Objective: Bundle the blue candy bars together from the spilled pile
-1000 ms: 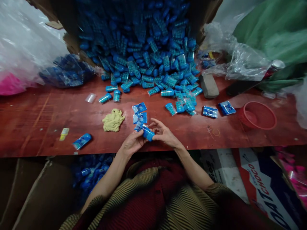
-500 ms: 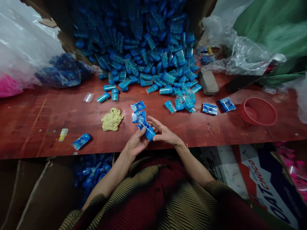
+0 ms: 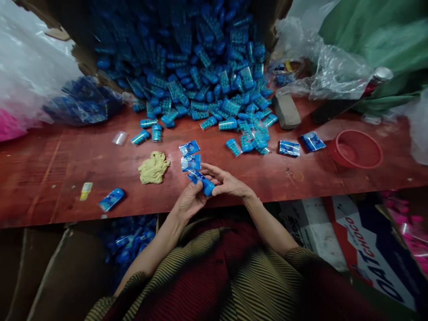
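Observation:
A small blue-capped candy container (image 3: 208,187) with a printed blue sleeve is between my two hands near the table's front edge. My left hand (image 3: 191,198) is closed on its lower left side, the thumb across the printed part. My right hand (image 3: 230,183) pinches the capped end, thumb below and fingers behind it. Just beyond my fingers lie two flat printed blue sleeves (image 3: 191,162), one behind the other. A crumpled yellow cloth (image 3: 154,167) sits left of them. Farther left rests a sleeved blue container (image 3: 111,199).
A big heap of blue-capped containers with blue balls (image 3: 200,84) spills from a carton at the back. To the right are a grey block (image 3: 286,111), stacks of printed sleeves (image 3: 289,148), a red basket (image 3: 356,149) and a dark bottle-like object (image 3: 351,100). Plastic bags flank the table.
The view has shifted slightly, so the table's things appear a little farther left. Both hands stay on the container, which now lies at a slightly flatter angle.

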